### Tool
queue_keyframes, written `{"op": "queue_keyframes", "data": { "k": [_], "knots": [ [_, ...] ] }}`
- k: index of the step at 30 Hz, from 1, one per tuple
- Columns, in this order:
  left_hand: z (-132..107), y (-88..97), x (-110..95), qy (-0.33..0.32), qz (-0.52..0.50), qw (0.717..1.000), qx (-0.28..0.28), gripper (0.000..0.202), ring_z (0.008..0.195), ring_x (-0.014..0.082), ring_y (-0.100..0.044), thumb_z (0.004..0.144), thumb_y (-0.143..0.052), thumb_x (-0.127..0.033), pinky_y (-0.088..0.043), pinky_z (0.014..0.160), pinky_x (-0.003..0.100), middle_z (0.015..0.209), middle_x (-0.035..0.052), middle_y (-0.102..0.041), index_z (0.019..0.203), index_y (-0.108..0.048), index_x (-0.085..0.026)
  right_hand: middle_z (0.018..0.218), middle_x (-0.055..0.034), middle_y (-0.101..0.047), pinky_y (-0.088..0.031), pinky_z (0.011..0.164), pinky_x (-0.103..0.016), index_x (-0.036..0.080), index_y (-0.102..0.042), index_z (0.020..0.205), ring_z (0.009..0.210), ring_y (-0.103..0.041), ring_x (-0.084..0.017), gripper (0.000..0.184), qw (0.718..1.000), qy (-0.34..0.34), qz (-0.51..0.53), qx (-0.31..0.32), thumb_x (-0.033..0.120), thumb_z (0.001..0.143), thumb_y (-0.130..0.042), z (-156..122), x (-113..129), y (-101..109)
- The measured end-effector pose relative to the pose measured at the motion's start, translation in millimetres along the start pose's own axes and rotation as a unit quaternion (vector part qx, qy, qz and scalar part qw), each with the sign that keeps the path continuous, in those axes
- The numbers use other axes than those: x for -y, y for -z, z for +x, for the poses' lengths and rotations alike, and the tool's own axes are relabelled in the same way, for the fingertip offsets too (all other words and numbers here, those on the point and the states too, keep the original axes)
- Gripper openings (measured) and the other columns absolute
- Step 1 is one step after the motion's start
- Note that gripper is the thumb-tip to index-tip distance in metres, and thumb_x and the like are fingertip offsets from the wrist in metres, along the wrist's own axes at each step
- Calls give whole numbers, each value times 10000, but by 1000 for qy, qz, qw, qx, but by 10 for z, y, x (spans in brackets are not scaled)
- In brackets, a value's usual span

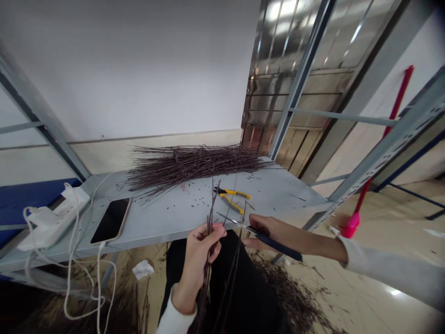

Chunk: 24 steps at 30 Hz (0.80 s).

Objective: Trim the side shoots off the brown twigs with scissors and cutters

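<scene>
My left hand [199,253] is closed around a thin dark twig [210,204] that stands upright in front of the shelf edge. My right hand [274,232] grips a slim dark-handled tool [274,245] whose thin metal tip [229,219] points left at the twig, just beside my left fingers. A large pile of similar dark twigs [187,164] lies at the back of the grey metal shelf [167,215]. Yellow-handled pliers [231,197] rest on the shelf just beyond my hands.
A black phone [111,220] lies on the shelf's left side, beside a white power strip [52,218] with white cables [74,278] hanging down. Twig offcuts [295,297] litter the floor. A red-handled broom [378,148] leans at the right. Metal rack posts [299,79] frame the shelf.
</scene>
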<state>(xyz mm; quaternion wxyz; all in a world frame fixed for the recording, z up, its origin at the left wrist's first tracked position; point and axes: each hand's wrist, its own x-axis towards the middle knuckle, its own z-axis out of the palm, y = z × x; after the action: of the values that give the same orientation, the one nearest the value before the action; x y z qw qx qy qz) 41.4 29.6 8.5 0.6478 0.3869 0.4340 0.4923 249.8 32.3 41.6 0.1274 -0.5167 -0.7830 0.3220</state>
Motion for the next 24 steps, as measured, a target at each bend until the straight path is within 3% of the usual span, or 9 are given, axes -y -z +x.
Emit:
{"op": "queue_keyframes", "data": {
  "k": [4,10,15,18,21,24],
  "knots": [
    [58,32,-13,51,-113,991,48,323,317,-4,-306,550,-822,-338,-125,307,153,574,12,-641,722,-663,-116,643,44,-442,-298,504,-242,218,-393,790,571,-425,-120,396,1000,15,6,-19,599,811,-497,98,25,-101],
    [40,73,-19,76,-166,982,47,339,294,-18,-306,518,-850,-310,-119,283,128,534,0,-637,723,-665,-113,549,72,-364,-245,478,-245,237,-312,670,503,-356,-107,403,997,10,-43,-57,554,788,-532,155,50,-126],
    [55,88,-14,74,-166,982,53,359,272,-18,-313,507,-852,-315,-114,277,127,532,10,-657,732,-660,-113,576,64,-443,-269,479,-230,238,-347,705,517,-391,-109,422,997,-2,-45,-58,576,735,-598,51,33,5],
    [59,69,-2,72,-141,985,65,340,276,-18,-319,528,-837,-315,-113,284,126,557,29,-674,725,-650,-110,623,53,-518,-313,494,-229,241,-378,752,537,-429,-118,471,996,-42,-47,-67,563,633,-701,-58,0,129],
    [70,73,-2,74,-144,985,64,339,280,-25,-305,528,-832,-321,-109,287,122,558,19,-664,724,-652,-111,636,51,-531,-342,510,-235,246,-395,778,560,-450,-131,485,992,-74,-43,-90,534,591,-737,-185,-166,232],
    [83,125,-26,60,-168,983,37,349,280,-33,-282,520,-836,-325,-101,279,114,546,-3,-645,742,-668,-115,605,48,-510,-359,518,-254,247,-411,777,558,-457,-145,473,983,-84,-45,-160,589,614,-694,-283,-536,328]
  ]
}}
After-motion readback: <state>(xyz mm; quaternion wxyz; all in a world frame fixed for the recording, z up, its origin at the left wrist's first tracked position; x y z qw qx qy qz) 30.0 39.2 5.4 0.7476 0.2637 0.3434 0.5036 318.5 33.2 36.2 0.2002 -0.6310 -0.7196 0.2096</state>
